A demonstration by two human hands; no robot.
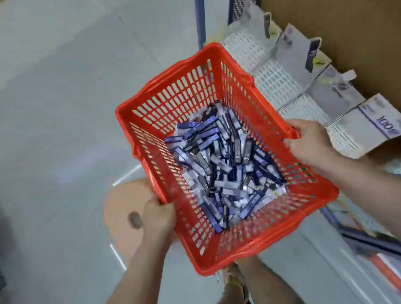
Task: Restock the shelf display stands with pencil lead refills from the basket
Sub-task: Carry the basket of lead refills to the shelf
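Note:
A red plastic basket (180,95) with slotted walls hangs in mid-air in front of me. Its bottom holds a loose heap of pencil lead refills (224,163), small blue, purple and black packs. My left hand (157,217) grips the basket's left rim. My right hand (308,141) grips its right rim. To the right, on a shelf, stands a row of white slotted display stands (277,83) with printed back cards; their slots look bare.
A brown board (340,0) backs the shelf. A blue upright post (199,3) rises behind the basket. A pale stool top (127,209) sits on the grey floor at lower left. Lower shelves with packaged goods (390,248) run along the right. My legs show below the basket.

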